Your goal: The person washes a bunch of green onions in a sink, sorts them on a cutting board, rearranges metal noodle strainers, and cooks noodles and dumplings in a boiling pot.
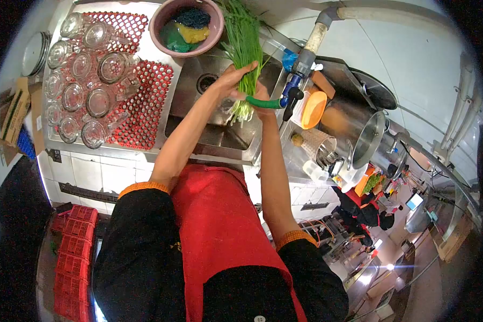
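Note:
A bundle of long green stalks (240,37) with pale root ends lies over the metal sink (185,102), its leafy tops pointing away from me. My left hand (232,79) is wrapped round the bundle from the left, thumb across the stalks. On the right side of the bundle, my right hand (263,99) holds it too, partly hidden behind a green hose (265,103) on a blue tap fitting (291,88). The hose end lies in front of the lower stalks, near the roots.
Upturned glass mugs (99,102) stand on a red mat (145,102) at left. A pink basin (158,40) with scrubbing pads sits behind the sink. Right of it are an orange container (314,110) and a metal pot (367,139). People in red work at far right.

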`<state>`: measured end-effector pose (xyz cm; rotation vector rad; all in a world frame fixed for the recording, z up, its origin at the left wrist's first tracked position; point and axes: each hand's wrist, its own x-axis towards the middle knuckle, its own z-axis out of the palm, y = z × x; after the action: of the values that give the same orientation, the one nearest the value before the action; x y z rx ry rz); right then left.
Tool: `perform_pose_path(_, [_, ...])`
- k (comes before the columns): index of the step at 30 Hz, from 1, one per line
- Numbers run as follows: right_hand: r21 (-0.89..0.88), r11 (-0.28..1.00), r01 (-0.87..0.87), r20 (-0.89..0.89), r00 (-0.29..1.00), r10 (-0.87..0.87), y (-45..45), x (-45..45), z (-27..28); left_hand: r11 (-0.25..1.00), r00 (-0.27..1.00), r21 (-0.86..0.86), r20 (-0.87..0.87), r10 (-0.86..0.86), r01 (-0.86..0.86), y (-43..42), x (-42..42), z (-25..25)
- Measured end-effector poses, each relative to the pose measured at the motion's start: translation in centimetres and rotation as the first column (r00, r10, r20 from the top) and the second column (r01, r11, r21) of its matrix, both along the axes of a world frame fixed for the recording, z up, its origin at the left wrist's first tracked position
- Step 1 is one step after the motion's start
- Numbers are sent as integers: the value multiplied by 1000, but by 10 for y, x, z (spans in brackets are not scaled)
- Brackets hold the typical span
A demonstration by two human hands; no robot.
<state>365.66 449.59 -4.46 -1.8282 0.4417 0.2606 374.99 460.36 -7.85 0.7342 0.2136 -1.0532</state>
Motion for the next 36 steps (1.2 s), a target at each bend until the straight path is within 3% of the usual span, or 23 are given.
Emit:
perform_pose_path(1, [226, 972, 66, -104, 994, -44, -2, 0, 1, 1000, 1000, 2, 0, -5, 5, 5, 0, 3])
perform_pose_path(3, [267, 963, 40, -129, 992, -5, -5, 1, 4, 997, 988, -22, 143, -66, 70, 19, 3, 5])
perform_pose_path(5, [740, 670, 57, -149, 986, 81, -3, 3, 9, 984, 955, 76, 236, -177, 164, 29, 11, -10])
perform_pose_path(7, [716, 694, 84, -273, 947, 167, -1, 5, 13, 896, 841, 304, 340, -420, 325, 42, 22, -2])
perform_pose_path(8, [731, 676, 88, -280, 943, 180, 3, 6, 14, 934, 922, 139, 164, -350, 330, 49, 19, 3])
perform_pose_path(9, [747, 658, 95, -288, 938, 191, 9, 7, 16, 935, 923, 140, 168, -348, 327, 48, 15, 0])
perform_pose_path(11, [611, 788, 82, -280, 953, 118, 16, 3, 13, 970, 981, -241, -180, -70, 25, 39, -1, -18])
perform_pose_path(12, [167, 971, -172, -166, 966, 200, 19, 5, 18, 991, 982, -117, -169, -82, 63, 37, -1, -23])
perform_pose_path(13, [-339, 880, -331, -109, 943, 313, 23, 1, 24, 991, 982, -117, -171, -83, 63, 37, -2, -29])
perform_pose_path(14, [-528, 779, -339, -239, 939, 247, 26, -4, 31, 993, 987, -26, -112, -118, 115, 37, -6, -36])
perform_pose_path(15, [-531, 778, -336, -240, 940, 242, 28, -11, 25, 985, 987, 65, -48, -155, 158, 36, -6, -39])
perform_pose_path(17, [-208, 977, 52, -34, 998, -60, 28, -23, 6, 968, 970, 67, 7, -242, 241, 36, -16, -49])
perform_pose_path(18, [238, 954, 181, -61, 983, -171, 34, -26, 15, 974, 976, 101, 58, -208, 201, 34, -27, -58])
perform_pose_path(21, [288, 939, 189, 144, 961, -238, 37, -29, 10, 989, 980, 8, 134, -145, 146, 46, -49, -66])
perform_pose_path(23, [212, 928, 305, 204, 915, -348, 36, -26, 3, 889, 870, 380, 312, -382, 254, 56, -51, -41])
perform_pose_path(25, [449, 877, 170, 179, 945, -275, 37, -19, 19, 881, 820, 377, 378, -430, 288, 63, -61, -53])
perform_pose_path(26, [371, 928, 45, 6, 999, -51, 35, -15, 28, 856, 758, 439, 448, -473, 275, 65, -65, -58])
perform_pose_path(27, [369, 928, 43, 11, 999, -51, 37, -13, 26, 830, 686, 498, 514, -515, 250, 68, -65, -62])
perform_pose_path(30, [202, 894, 399, 142, 891, -430, 42, -10, 13, 818, 614, 548, 589, -525, 174, 80, -71, -81])
perform_pose_path(31, [202, 895, 398, 144, 891, -430, 40, -14, 10, 830, 619, 541, 607, -499, 139, 83, -72, -84])
perform_pose_path(33, [268, 955, 123, -7, 992, -126, 35, -23, 6, 851, 652, 493, 588, -479, 180, 91, -70, -94])
perform_pose_path(35, [170, 964, 203, 39, 976, -213, 36, -25, 1, 891, 635, 450, 670, -384, 64, 98, -79, -119])
perform_pose_path(36, [79, 958, 275, 92, 955, -281, 38, -22, -1, 878, 498, 467, 740, -452, 102, 92, -83, -170])
